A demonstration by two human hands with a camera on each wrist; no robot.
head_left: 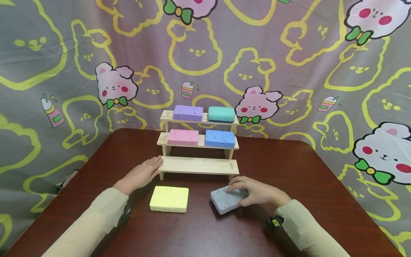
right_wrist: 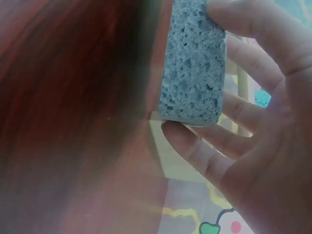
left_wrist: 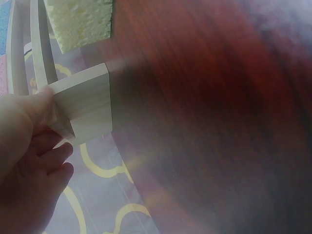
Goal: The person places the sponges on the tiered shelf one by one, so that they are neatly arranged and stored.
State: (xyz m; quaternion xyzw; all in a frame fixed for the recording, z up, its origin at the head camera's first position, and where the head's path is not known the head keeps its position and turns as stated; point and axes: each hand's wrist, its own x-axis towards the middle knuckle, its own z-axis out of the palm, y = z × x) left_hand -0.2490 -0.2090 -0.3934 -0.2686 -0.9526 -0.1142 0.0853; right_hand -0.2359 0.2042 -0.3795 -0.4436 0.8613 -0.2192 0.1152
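Observation:
My left hand (head_left: 142,175) holds the left end of the lowest step of a light wooden display stand (head_left: 199,166). In the left wrist view the thumb side lies at the board's end, beside its leg (left_wrist: 90,107), with the other fingers bent below. Near the table's front, my right hand (head_left: 261,192) grips a grey-blue sponge (head_left: 223,201), fingers spread over its top and edges. The right wrist view shows this porous sponge (right_wrist: 192,68) between thumb and fingers. A yellow sponge (head_left: 169,198) lies flat on the table between the hands.
Pink (head_left: 183,137) and blue (head_left: 220,138) sponges sit on the middle step. Purple (head_left: 188,113) and teal (head_left: 221,114) ones sit on the top step. All stand on a dark reddish wooden table (head_left: 282,160), with a patterned cloth (head_left: 205,39) hanging behind.

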